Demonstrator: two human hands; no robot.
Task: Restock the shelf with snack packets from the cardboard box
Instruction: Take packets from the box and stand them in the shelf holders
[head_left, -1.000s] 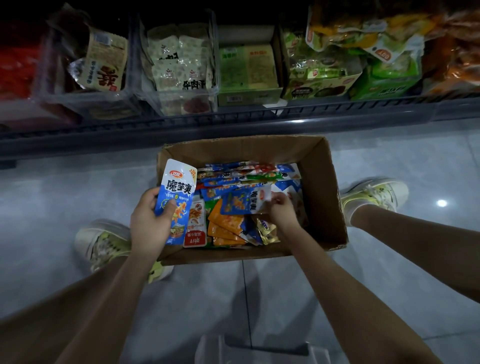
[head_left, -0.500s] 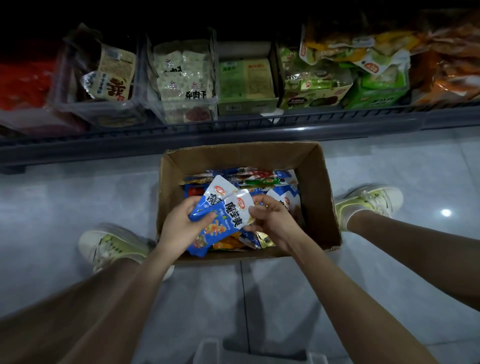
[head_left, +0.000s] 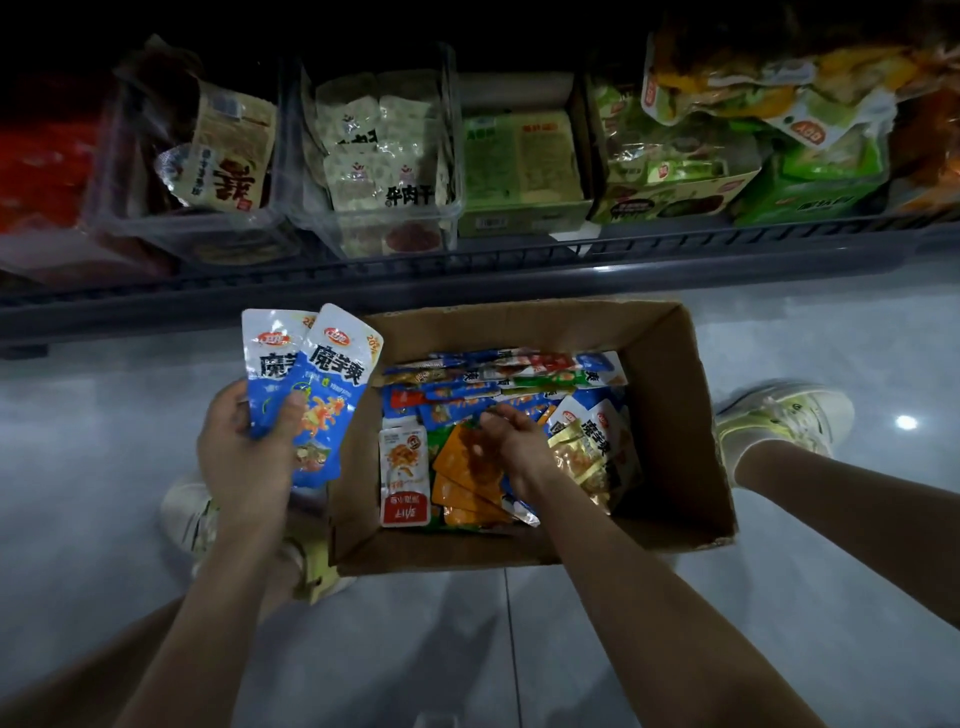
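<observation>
two blue packets out, right hand down in the box

the left hand (head_left: 244, 457) grips two blue packets (head_left: 311, 384), thumb across their fronts, fanned and upright. they are held above the floor (head_left: 104, 415), just left of the cardboard box (head_left: 670, 415). the right hand (head_left: 514, 441) is inside the box, its fingers (head_left: 491, 418) curled down onto the loose snack packets (head_left: 467, 384), above some orange packets (head_left: 462, 467). the hand is blurred, so i cannot tell whether it grips anything. the box sits open on the floor between two pale shoes (head_left: 779, 415), near the shelf (head_left: 467, 270). the shelf carries clear bins (head_left: 374, 223) and green cartons (head_left: 519, 171) of other snacks.
</observation>
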